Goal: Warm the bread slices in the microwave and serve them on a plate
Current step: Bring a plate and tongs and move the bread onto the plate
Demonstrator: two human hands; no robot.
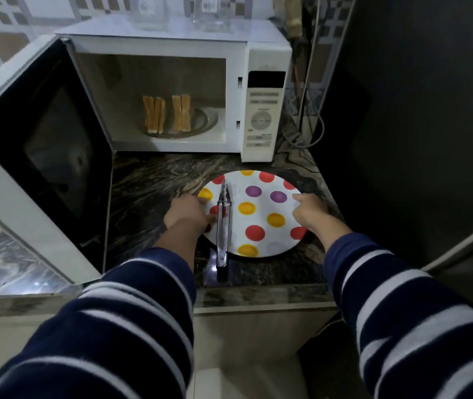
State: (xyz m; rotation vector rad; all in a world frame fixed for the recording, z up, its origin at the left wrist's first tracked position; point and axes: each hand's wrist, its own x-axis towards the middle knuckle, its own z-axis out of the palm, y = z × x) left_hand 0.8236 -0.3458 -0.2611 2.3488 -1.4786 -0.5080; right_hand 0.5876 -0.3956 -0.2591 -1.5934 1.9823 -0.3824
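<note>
The bread slices stand on edge inside the open microwave, long axis pointing toward 12 o'clock — well apart from both hands. At 6 o'clock from it, the dotted plate carries tongs lying 12-to-6. The left hand grips its 9 o'clock rim, the right hand its 3 o'clock rim — fingers curled on it.

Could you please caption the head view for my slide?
Both hands hold the dotted plate; bread slices wait in the microwave.

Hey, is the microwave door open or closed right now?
Open. The microwave door is swung wide to the left, exposing the bread slices standing on the glass turntable inside.
</note>
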